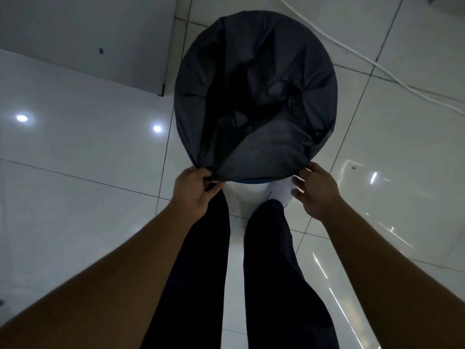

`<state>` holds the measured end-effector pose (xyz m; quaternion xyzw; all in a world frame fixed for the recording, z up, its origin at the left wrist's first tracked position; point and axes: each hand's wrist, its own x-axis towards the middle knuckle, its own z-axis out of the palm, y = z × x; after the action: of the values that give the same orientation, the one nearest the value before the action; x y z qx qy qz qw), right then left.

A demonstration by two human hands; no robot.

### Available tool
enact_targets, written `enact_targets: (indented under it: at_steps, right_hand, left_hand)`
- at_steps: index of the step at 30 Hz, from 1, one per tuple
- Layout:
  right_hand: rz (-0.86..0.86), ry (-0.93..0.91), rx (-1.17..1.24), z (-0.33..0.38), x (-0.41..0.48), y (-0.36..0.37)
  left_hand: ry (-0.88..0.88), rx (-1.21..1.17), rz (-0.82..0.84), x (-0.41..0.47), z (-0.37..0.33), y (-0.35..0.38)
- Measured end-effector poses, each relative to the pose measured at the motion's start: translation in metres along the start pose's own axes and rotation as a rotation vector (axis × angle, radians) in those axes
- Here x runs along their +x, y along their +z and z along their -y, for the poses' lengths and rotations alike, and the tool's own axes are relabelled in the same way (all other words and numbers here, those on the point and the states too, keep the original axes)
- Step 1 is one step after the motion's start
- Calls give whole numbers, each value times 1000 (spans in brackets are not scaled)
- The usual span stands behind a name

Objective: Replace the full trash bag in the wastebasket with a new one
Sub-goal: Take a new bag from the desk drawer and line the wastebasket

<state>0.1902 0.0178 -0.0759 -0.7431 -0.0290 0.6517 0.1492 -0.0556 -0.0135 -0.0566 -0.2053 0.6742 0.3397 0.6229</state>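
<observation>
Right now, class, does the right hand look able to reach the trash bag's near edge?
Probably yes. The right hand is beside the near rim, with nothing between its fingers and the trash bag; the left hand pinches that edge.

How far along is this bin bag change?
Done, it seems: a dark trash bag lines the wastebasket, with no rubbish visible inside. In hand: the left hand pinches the bag's near edge; the right hand is at the rim beside it. Left, probably: folding that edge down over the rim.
</observation>
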Motion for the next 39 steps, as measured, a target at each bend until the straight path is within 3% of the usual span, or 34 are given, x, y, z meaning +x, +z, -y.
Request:
enact_targets:
  at_steps: [3,10,16,21,26,32,39]
  right_hand:
    - [4,13,-70,-1,1,-1]
    - [74,61,77,-4,2,0]
    - [111,150,287,-13,-2,8]
    - [300,54,-41,-23,-10,-7]
    - [231,138,30,-26,-10,-6]
    - [119,91,-175,-35,-7,5]
    - [51,126,-70,-35,2,16]
  left_hand:
    - [-15,67,-11,1,2,-1]
    - [-94,295,-56,0,10,-1]
    - [-104,159,-35,-7,19,3]
    - [-133,66,10,-13,23,-4]
    - [-178,-22,48,-14,25,-10]
    - [-88,31,-9,-11,25,-10]
    - [-139,93,-39,2,22,-16]
